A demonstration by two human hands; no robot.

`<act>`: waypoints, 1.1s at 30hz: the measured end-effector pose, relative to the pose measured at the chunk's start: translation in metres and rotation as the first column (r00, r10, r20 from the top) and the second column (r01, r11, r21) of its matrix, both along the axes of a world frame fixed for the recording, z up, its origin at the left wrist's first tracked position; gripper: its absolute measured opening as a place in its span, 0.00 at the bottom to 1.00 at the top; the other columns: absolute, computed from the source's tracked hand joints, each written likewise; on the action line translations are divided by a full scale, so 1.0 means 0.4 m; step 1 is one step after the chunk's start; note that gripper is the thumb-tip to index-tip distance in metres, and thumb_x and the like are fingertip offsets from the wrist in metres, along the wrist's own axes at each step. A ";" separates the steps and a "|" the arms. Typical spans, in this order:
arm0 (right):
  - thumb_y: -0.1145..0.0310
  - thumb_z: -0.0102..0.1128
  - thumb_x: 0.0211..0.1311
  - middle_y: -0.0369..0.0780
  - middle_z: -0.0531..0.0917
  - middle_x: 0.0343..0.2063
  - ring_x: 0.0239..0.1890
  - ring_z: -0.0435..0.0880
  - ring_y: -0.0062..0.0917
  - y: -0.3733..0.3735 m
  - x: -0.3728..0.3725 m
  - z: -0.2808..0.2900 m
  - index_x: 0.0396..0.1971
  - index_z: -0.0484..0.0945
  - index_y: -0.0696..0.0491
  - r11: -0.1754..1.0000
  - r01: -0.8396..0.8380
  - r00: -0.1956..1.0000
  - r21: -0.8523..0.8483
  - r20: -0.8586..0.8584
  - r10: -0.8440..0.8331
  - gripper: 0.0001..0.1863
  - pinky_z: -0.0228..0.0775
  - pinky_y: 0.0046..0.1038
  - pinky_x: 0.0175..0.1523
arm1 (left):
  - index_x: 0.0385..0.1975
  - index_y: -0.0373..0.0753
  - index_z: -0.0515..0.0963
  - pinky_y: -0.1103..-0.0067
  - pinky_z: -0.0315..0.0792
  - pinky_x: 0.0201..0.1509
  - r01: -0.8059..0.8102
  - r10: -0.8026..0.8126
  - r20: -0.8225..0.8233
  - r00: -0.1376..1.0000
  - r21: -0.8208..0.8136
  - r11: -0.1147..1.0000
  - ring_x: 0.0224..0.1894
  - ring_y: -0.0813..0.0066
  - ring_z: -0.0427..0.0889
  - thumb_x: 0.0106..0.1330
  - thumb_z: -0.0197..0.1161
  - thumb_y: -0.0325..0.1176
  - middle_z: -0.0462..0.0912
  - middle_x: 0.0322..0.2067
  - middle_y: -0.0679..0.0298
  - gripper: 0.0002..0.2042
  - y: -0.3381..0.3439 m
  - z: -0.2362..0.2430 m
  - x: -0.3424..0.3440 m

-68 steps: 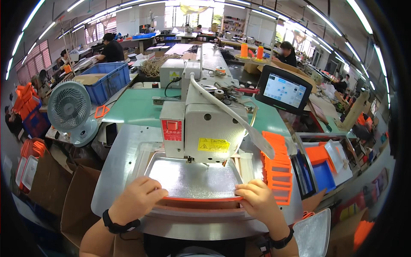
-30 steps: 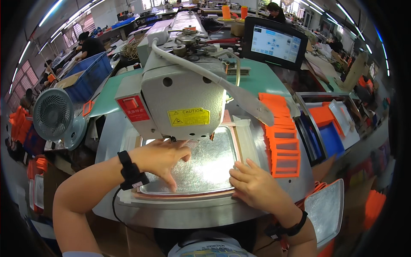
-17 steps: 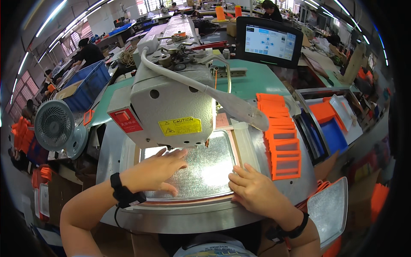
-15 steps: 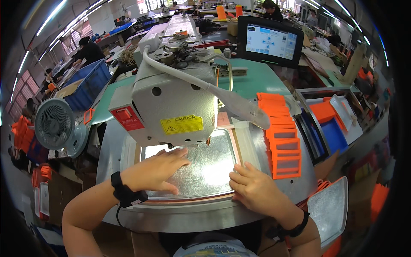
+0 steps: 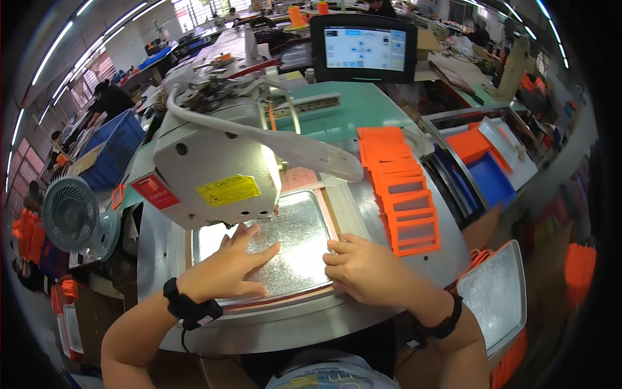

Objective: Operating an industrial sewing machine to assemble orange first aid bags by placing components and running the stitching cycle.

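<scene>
My left hand (image 5: pixel 228 267) lies flat, fingers spread, on a shiny textured metal plate (image 5: pixel 299 240) framed in a reddish template under the head of a white industrial sewing machine (image 5: pixel 217 170). My right hand (image 5: pixel 363 267) rests with curled fingers on the plate's right front corner. Neither hand holds anything. Both wrists wear black bands. A row of orange frame-shaped pieces (image 5: pixel 402 191) lies just right of the plate, near my right hand.
A touchscreen panel (image 5: pixel 364 48) stands behind the machine. A small fan (image 5: pixel 72 214) sits at left, a blue crate (image 5: pixel 110 152) behind it. Trays with orange and blue pieces (image 5: pixel 483 159) are at right. A spare textured metal plate (image 5: pixel 495 295) lies lower right. Other people work far back.
My head has leaned in closer over the machine. My left hand moved from the plate's front edge onto its surface under the machine head; my right hand stayed at the right front corner.
</scene>
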State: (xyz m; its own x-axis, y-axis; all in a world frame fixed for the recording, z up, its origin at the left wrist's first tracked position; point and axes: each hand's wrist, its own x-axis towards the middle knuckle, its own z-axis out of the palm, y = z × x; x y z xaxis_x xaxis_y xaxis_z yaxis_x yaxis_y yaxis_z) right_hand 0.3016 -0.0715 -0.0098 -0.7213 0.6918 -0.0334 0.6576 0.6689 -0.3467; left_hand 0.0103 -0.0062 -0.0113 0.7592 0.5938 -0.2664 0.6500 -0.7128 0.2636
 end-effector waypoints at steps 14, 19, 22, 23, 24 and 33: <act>0.75 0.53 0.61 0.42 0.85 0.35 0.44 0.83 0.36 0.184 0.041 -0.044 0.38 0.84 0.51 0.964 0.193 0.978 0.183 0.049 -0.205 0.11 0.65 0.50 0.60 | 0.68 0.45 0.67 0.61 0.53 0.74 -0.042 0.045 0.030 0.999 -0.096 0.995 0.73 0.38 0.51 0.51 0.75 0.54 0.48 0.71 0.37 0.43 0.004 0.013 0.008; 0.72 0.57 0.57 0.41 0.84 0.25 0.32 0.85 0.40 0.188 0.064 -0.042 0.29 0.83 0.53 0.956 0.084 0.996 0.280 0.011 -0.091 0.06 0.65 0.54 0.58 | 0.68 0.45 0.68 0.62 0.53 0.74 -0.042 0.047 0.062 0.997 -0.081 0.996 0.73 0.39 0.51 0.50 0.76 0.55 0.48 0.71 0.38 0.44 -0.002 0.001 -0.005; 0.73 0.58 0.54 0.41 0.83 0.24 0.31 0.84 0.39 0.182 0.068 -0.054 0.24 0.81 0.53 0.945 0.063 0.996 0.321 -0.075 -0.041 0.04 0.70 0.49 0.54 | 0.67 0.48 0.69 0.59 0.55 0.73 -0.069 0.081 0.087 0.993 -0.135 0.988 0.72 0.34 0.50 0.51 0.76 0.51 0.49 0.70 0.35 0.41 -0.004 0.014 0.015; 0.73 0.59 0.53 0.41 0.83 0.24 0.31 0.85 0.38 0.176 0.066 -0.036 0.23 0.81 0.53 0.954 0.077 0.995 0.290 -0.078 -0.057 0.03 0.72 0.47 0.52 | 0.67 0.48 0.69 0.59 0.55 0.73 -0.078 0.090 0.080 0.993 -0.136 0.988 0.72 0.34 0.50 0.51 0.76 0.51 0.49 0.70 0.35 0.41 -0.006 0.017 0.020; 0.73 0.60 0.52 0.41 0.84 0.24 0.31 0.85 0.38 0.175 0.064 -0.027 0.22 0.81 0.53 0.961 0.092 0.994 0.259 -0.081 -0.073 0.03 0.73 0.45 0.50 | 0.67 0.48 0.69 0.59 0.55 0.73 -0.087 0.098 0.073 0.992 -0.137 0.987 0.72 0.34 0.51 0.51 0.76 0.50 0.49 0.70 0.35 0.41 -0.008 0.019 0.024; 0.57 0.72 0.44 0.51 0.85 0.45 0.43 0.86 0.37 0.175 0.046 0.029 0.26 0.85 0.57 0.997 0.038 0.999 0.061 0.030 -0.040 0.17 0.61 0.57 0.64 | 0.68 0.47 0.68 0.56 0.52 0.74 -0.039 0.049 0.091 0.995 -0.112 0.993 0.72 0.33 0.50 0.54 0.73 0.52 0.47 0.70 0.34 0.40 -0.004 0.012 0.008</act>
